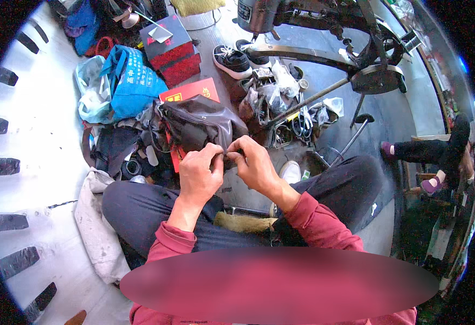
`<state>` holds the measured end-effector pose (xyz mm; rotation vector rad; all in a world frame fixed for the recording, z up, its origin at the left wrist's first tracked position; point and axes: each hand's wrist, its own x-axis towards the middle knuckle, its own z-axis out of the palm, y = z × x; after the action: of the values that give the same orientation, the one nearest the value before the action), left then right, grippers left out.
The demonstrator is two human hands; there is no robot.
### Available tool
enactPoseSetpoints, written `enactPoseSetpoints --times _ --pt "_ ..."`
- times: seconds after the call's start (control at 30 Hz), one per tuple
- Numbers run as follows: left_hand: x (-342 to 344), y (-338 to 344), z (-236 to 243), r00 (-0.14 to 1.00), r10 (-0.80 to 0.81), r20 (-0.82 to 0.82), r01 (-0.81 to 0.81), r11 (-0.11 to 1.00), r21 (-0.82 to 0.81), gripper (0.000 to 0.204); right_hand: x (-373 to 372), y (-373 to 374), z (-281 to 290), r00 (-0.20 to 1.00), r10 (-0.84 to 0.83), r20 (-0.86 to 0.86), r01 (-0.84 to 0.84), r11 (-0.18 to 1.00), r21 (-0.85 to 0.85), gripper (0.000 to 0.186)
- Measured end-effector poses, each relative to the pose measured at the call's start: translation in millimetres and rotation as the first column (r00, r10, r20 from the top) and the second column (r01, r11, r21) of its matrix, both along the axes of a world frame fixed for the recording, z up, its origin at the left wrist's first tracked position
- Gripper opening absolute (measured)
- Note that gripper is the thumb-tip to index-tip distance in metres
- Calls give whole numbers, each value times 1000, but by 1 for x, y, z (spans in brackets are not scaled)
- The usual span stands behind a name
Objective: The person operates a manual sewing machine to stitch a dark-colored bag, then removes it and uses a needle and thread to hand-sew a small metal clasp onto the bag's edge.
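While my left hand (pixel 200 169) and right hand (pixel 257 167) pinched edge of dark bag (pixel 202 122), slip seemed possible: fingertip hold small.

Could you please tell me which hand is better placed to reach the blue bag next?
Probably the left hand: the blue bag lies forward and to its left, while the right hand is farther away.
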<state>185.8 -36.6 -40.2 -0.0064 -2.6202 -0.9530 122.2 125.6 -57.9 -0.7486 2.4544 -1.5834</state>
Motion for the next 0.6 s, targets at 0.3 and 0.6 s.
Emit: enactPoseSetpoints --times 0.3,0.6 --pt "2 7 -3 982 68 177 -158 808 568 4 5 -3 -19 921 -29 388 74 992 -102 8" --pt "5 5 1 973 55 224 -189 745 640 3 6 -3 -36 785 23 619 225 921 -320 9"
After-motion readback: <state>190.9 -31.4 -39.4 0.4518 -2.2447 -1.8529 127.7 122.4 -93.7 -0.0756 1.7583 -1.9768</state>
